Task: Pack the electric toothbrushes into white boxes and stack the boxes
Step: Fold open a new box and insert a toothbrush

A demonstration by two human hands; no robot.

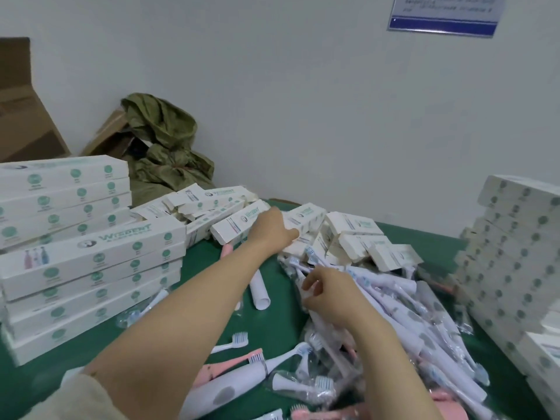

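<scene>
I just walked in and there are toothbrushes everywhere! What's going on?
A person is packing electric toothbrushes. Their left hand reaches among the loose white boxes at the back of the green table. Their right hand pinches a bagged toothbrush from the big pile. Closed boxes stand in a left stack and a right stack.

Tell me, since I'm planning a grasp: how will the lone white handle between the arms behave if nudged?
The white handle looks round and smooth, so it would probably roll sideways on the green mat. It seems to be rigid plastic, so likely stiff, not floppy.
</scene>
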